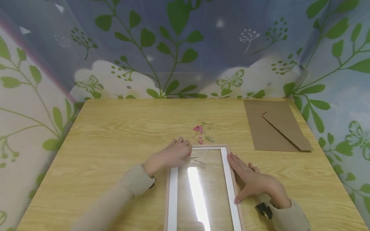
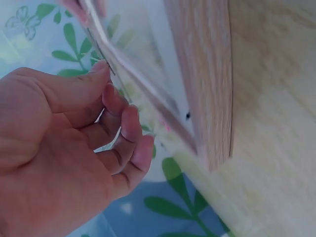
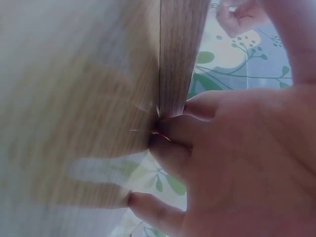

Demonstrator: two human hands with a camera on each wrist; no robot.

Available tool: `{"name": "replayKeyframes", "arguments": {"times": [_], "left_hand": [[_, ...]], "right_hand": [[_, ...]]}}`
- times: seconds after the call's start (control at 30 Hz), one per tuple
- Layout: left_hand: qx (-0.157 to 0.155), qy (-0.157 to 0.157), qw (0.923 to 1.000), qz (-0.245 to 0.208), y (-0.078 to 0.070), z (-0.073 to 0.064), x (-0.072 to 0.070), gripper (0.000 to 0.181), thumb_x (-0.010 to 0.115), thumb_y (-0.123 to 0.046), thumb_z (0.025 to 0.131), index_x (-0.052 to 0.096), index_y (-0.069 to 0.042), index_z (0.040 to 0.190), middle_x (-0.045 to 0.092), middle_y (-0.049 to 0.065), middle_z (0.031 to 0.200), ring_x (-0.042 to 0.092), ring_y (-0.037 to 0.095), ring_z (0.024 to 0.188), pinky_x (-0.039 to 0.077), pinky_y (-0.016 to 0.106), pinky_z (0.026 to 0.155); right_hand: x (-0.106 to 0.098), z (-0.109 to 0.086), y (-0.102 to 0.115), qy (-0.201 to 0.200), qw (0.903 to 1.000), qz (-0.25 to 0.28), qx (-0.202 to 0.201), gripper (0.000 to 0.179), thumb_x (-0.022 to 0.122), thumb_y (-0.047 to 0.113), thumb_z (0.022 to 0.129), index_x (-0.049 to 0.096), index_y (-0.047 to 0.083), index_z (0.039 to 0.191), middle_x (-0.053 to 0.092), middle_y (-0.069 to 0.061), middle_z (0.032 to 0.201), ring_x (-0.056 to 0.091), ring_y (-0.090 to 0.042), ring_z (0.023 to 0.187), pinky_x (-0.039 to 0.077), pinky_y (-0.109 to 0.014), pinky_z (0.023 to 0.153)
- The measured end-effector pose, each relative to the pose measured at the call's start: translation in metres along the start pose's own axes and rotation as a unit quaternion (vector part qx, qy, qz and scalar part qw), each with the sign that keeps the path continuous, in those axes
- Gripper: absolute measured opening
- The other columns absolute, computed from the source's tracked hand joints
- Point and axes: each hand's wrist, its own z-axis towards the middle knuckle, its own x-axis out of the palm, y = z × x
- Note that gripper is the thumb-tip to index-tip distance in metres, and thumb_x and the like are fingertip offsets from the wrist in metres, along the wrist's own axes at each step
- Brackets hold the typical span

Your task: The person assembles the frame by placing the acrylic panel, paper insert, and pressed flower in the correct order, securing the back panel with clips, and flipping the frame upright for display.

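A picture frame [image 1: 228, 179] with a light wood border, a white inner margin and a clear pane lies at the table's near middle. Over its top left corner, my left hand [image 1: 176, 152] pinches a thin dried flower sprig [image 1: 198, 159] between thumb and fingertips. The stem shows dark beside the thumb in the left wrist view, and most of the sprig is hidden by the hand. Along the frame's right side lies my right hand [image 1: 251, 179], fingers extended against the wooden edge and thumb lower down on the border. Fingertips [image 3: 170, 148] meet the table beside the frame's wooden side [image 3: 180, 54].
Just beyond the frame's top edge lie pink dried flowers [image 1: 198, 129] with thin stems and a small pale green leaf [image 1: 210, 139]. A brown kraft envelope [image 1: 268, 128] sits at the back right of the wood-grain table [image 1: 115, 128]. Leaf-patterned fabric [image 1: 188, 48] surrounds the table.
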Motion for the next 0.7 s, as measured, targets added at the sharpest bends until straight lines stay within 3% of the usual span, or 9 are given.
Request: {"name": "replayKeyframes", "arguments": {"times": [0.17, 0.3, 0.43, 0.7], "left_hand": [[0.001, -0.010, 0.9984, 0.056, -0.003, 0.009, 0.010, 0.007, 0.058, -0.006, 0.097, 0.065, -0.006, 0.095, 0.053, 0.001, 0.091, 0.040, 0.021, 0.090, 0.038, 0.037, 0.079], [0.006, -0.013, 0.9948, 0.101, -0.004, 0.012, 0.016, 0.013, 0.058, -0.012, 0.098, 0.068, -0.005, 0.102, 0.059, 0.004, 0.099, 0.044, 0.022, 0.094, 0.042, 0.039, 0.085], [0.000, -0.017, 0.9928, 0.118, -0.007, 0.014, 0.017, 0.018, 0.059, -0.017, 0.098, 0.069, -0.004, 0.108, 0.062, 0.006, 0.111, 0.049, 0.025, 0.102, 0.045, 0.042, 0.092], [0.007, -0.044, 0.9928, 0.111, -0.009, 0.019, 0.008, 0.010, 0.064, -0.010, 0.095, 0.071, -0.004, 0.098, 0.063, 0.006, 0.101, 0.051, 0.023, 0.094, 0.048, 0.038, 0.084]], "right_hand": [[0.000, -0.001, 0.000, -0.002, 1.0000, -0.001, -0.007, 0.142, 0.090, 0.046, 0.063, -0.009, 0.006, 0.158, -0.012, -0.024, 0.162, -0.006, -0.042, 0.148, -0.006, -0.072, 0.109], [0.000, -0.001, 0.000, -0.003, 1.0000, -0.001, -0.006, 0.142, 0.090, 0.046, 0.062, -0.008, 0.005, 0.157, -0.011, -0.024, 0.162, -0.006, -0.042, 0.149, -0.006, -0.072, 0.109], [0.000, -0.002, 0.000, -0.004, 1.0000, -0.001, -0.003, 0.143, 0.090, 0.046, 0.062, -0.008, 0.005, 0.158, -0.010, -0.024, 0.162, -0.006, -0.041, 0.149, -0.006, -0.072, 0.109], [0.000, -0.003, -0.003, -0.006, 0.9999, -0.001, -0.010, 0.142, 0.089, 0.047, 0.063, -0.008, 0.006, 0.158, -0.011, -0.024, 0.162, -0.006, -0.041, 0.149, -0.006, -0.072, 0.109]]}}
